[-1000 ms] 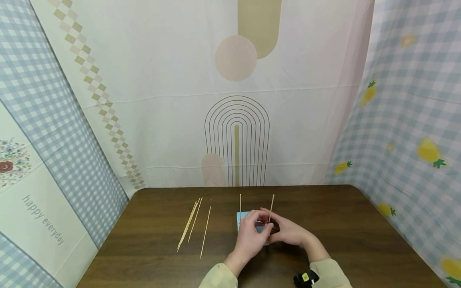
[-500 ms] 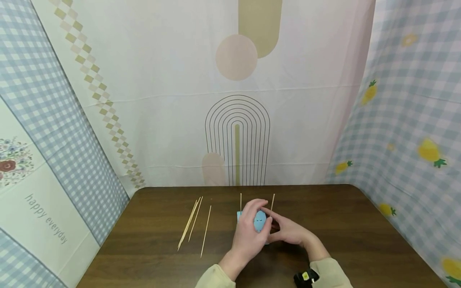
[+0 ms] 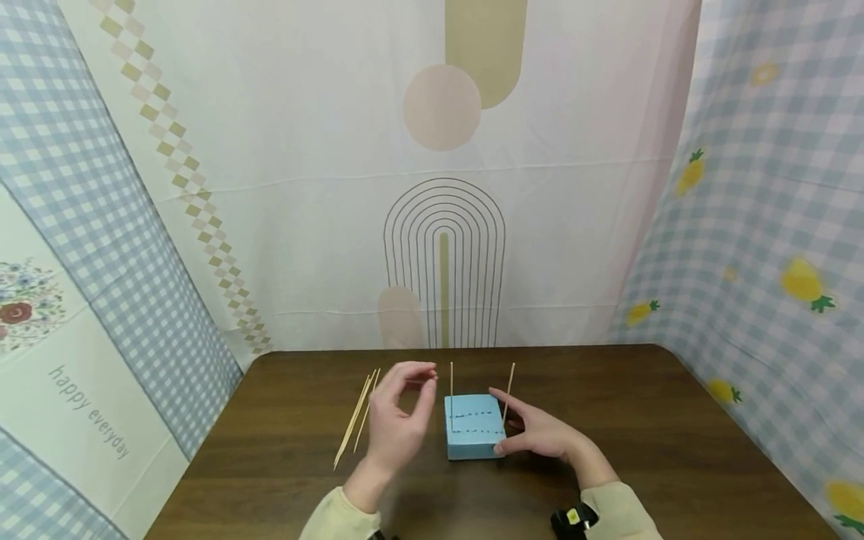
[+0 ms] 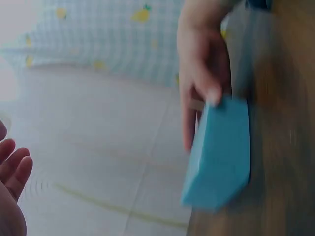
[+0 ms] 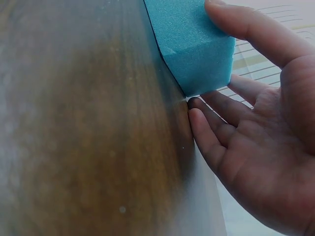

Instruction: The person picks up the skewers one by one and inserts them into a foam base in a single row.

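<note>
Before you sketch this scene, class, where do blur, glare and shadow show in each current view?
Head view: largely crisp, evenly lit, with a soft shadow on the tabletop near the right hand; left wrist view: blue block and wood smeared, upper left washed out by glare; right wrist view: block's speckled surface fairly clear, wood grain dim and soft.

From above, the way down to the top of the blue foam block point(image 3: 475, 422) is open between two standing sticks point(image 3: 451, 386), one by its left edge and one by its right. The right hand point(image 3: 545, 433) bars the right side, while the left hand point(image 3: 394, 429) stands in the space toward the loose sticks point(image 3: 354, 425).
</note>
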`<state>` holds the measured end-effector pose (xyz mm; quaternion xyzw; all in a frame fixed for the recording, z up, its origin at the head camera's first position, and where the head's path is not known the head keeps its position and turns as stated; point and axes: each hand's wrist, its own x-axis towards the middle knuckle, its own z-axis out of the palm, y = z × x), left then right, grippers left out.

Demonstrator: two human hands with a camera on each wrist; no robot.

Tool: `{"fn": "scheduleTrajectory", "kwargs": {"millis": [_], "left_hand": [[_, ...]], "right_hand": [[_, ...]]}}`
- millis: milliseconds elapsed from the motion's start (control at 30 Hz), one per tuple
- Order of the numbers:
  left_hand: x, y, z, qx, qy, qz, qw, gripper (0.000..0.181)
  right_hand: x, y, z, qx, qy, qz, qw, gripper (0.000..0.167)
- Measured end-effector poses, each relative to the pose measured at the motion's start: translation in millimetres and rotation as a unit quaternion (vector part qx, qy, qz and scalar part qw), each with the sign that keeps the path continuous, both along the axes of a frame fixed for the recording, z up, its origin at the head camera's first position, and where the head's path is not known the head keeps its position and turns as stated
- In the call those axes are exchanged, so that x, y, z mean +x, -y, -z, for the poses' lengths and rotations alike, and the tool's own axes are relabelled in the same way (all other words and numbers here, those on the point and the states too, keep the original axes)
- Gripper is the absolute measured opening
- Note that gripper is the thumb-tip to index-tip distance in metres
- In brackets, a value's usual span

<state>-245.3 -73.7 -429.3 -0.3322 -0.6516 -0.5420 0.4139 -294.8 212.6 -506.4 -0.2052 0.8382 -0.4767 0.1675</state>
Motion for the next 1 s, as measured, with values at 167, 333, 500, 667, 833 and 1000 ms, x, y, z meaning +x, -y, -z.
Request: {"fn": "scheduleTrajectory", "kwargs": {"millis": [167,333,500,667,833,1000], "left_hand": [[-16.6,44.2,10.1,-0.019,0.054,-0.054,0.9969,0.03],[-38.5,99.2,27.4,-0.08,0.218,-0.118,0.9654,0.02],[-53.6,139.7,46.9,-0.159,0.342,-0.169,0.9106,0.016],[-53.5,153.2,57.9,-0.19,0.413,-0.161,0.876,0.018],[-52.9,157.3,65.0,-0.161,0.469,-0.14,0.8571,0.023],[-54.0,158.7,71.6,-0.136,0.499,-0.136,0.8453,0.038]], "right_hand": [[0.1,-0.9,-0.2,0.002,0.001,-0.001,1.0,0.105],[0.5,-1.4,0.0,0.001,0.005,0.001,1.0,0.105],[1.6,-1.2,0.1,0.001,0.007,0.002,1.0,0.105],[1.0,-1.5,1.6,0.006,0.009,0.004,0.9999,0.105],[-0.4,-1.3,1.4,0.013,0.01,0.006,0.9998,0.105],[0.2,0.0,-0.7,0.01,0.006,0.001,0.9999,0.105]]}}
